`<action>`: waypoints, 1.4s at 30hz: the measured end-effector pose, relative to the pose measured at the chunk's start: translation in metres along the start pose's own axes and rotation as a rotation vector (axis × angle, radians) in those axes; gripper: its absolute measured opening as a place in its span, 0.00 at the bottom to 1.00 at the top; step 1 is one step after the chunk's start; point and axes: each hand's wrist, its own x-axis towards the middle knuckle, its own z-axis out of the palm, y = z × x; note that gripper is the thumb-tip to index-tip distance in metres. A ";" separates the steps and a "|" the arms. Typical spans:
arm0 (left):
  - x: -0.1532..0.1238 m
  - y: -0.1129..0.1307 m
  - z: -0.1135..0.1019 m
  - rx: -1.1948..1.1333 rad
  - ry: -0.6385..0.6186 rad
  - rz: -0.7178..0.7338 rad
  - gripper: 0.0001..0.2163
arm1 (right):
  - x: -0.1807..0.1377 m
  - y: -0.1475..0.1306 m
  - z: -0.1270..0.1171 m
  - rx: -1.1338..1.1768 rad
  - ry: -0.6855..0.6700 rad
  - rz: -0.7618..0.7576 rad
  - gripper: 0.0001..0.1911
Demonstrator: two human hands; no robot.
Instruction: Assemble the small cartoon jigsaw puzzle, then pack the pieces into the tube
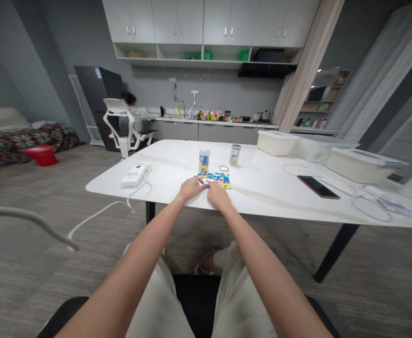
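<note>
A small colourful cartoon jigsaw puzzle (pixel 215 178) lies flat near the front edge of the white table (pixel 262 192). My left hand (pixel 190 188) rests on the table at the puzzle's near left corner, fingers curled down onto its edge. My right hand (pixel 217 193) is beside it, fingers bent and pressing at the puzzle's near edge. What the fingertips pinch, if anything, is too small to see. Behind the puzzle stand a clear tube (pixel 204 161) with a cartoon label and a second, opened tube (pixel 235 155), with its round lid (pixel 223 168) lying between them.
A white power box (pixel 133 175) with a cable sits at the table's left. A black phone (pixel 317 186), white lidded bins (pixel 276 142) and cables lie to the right. Another person sits in a white chair (pixel 123 124) at the far kitchen counter.
</note>
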 end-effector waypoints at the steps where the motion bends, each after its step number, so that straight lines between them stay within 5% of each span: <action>1: 0.000 -0.001 0.001 -0.019 0.009 -0.002 0.13 | 0.000 0.000 -0.001 -0.008 -0.007 0.003 0.19; 15: 0.002 -0.012 0.003 -0.362 0.098 -0.001 0.09 | -0.001 -0.002 -0.004 -0.002 -0.042 0.028 0.17; 42: -0.002 -0.007 0.003 -0.197 0.083 -0.053 0.10 | -0.002 -0.002 -0.003 0.004 -0.021 0.030 0.19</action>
